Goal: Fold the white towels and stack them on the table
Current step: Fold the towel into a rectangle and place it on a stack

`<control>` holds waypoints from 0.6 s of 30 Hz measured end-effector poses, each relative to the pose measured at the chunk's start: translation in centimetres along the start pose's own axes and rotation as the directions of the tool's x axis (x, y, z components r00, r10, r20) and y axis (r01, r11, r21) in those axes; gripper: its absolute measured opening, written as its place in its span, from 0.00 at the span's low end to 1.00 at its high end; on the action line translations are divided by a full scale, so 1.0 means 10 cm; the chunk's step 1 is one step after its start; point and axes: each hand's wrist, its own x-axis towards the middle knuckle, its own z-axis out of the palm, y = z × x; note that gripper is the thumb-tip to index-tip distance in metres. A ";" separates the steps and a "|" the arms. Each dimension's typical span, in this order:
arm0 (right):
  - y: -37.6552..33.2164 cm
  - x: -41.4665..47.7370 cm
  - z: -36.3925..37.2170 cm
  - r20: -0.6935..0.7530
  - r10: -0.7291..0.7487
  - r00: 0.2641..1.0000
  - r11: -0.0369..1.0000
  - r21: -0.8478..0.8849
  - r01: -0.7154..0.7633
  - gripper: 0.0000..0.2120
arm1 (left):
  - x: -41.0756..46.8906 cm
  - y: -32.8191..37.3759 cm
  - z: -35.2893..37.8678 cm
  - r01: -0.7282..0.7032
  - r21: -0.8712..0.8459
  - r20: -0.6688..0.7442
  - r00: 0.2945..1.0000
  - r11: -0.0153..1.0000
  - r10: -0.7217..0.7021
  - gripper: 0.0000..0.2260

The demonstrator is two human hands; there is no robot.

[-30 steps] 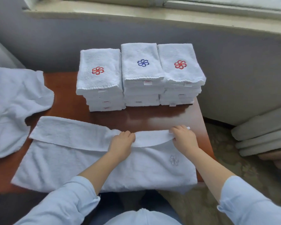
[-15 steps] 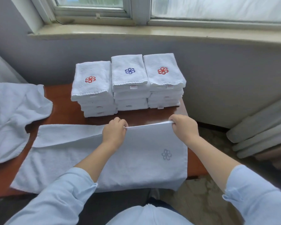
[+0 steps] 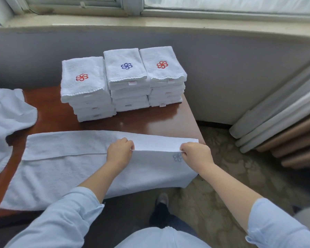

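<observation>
Left hand (image 3: 120,153) and right hand (image 3: 197,154) each pinch the towel (image 3: 64,169) edge on the bench (image 3: 61,115); soft, limp cloth, best gripped at corners.

Loose towel (image 3: 7,119) cut by left edge, stack labels (image 3: 132,83) unreadable, emblem (image 3: 176,157) partly behind right hand (image 3: 197,154)

no readable text, small tags (image 3: 132,83) on the stacked towels (image 3: 82,86) too blurred to read
</observation>
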 end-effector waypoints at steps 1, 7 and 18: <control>0.00 -0.06 0.05 0.057 -0.001 0.998 1.000 0.000 0.001 0.10 | -0.01 0.00 0.02 -0.012 0.028 0.035 0.999 1.000 0.011 0.09; 0.02 -0.16 0.17 0.072 0.057 0.996 0.991 0.120 -0.065 0.17 | 0.03 0.13 0.09 -0.083 -0.013 0.099 0.992 0.996 0.084 0.11; -0.03 0.17 0.45 0.425 -0.044 0.904 0.949 0.300 -0.095 0.32 | 0.35 0.46 0.27 -0.190 -0.019 0.365 0.913 0.982 0.184 0.27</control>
